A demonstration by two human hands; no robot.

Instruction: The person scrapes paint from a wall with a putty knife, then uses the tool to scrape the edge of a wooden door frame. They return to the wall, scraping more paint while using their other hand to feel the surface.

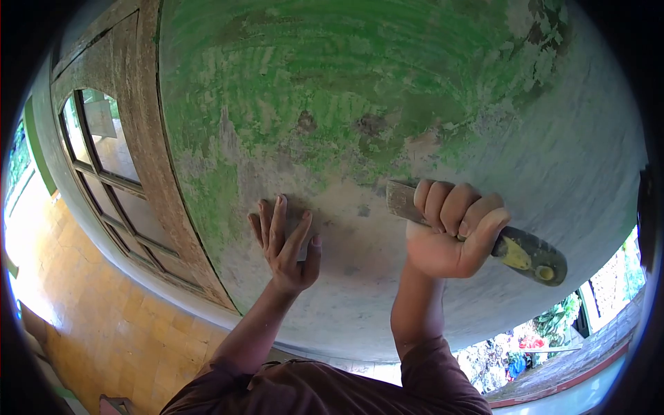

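Observation:
My right hand (460, 225) is wrapped round a scraper (529, 256) with a black and yellow handle. Its flat, dusty blade points left, with its end at the wall. Fingers spread, my left hand (287, 245) rests against the wall (353, 221) to the left of the scraper and holds nothing. Green paint covers the upper wall in worn patches. Around both hands the surface is pale and bare, with several dark, rough spots above them.
A weathered wooden door (138, 104) with glass panes stands at the left. Yellow floor tiles (138, 325) spread below it. At the lower right are a ledge (567, 370), plants and bright daylight.

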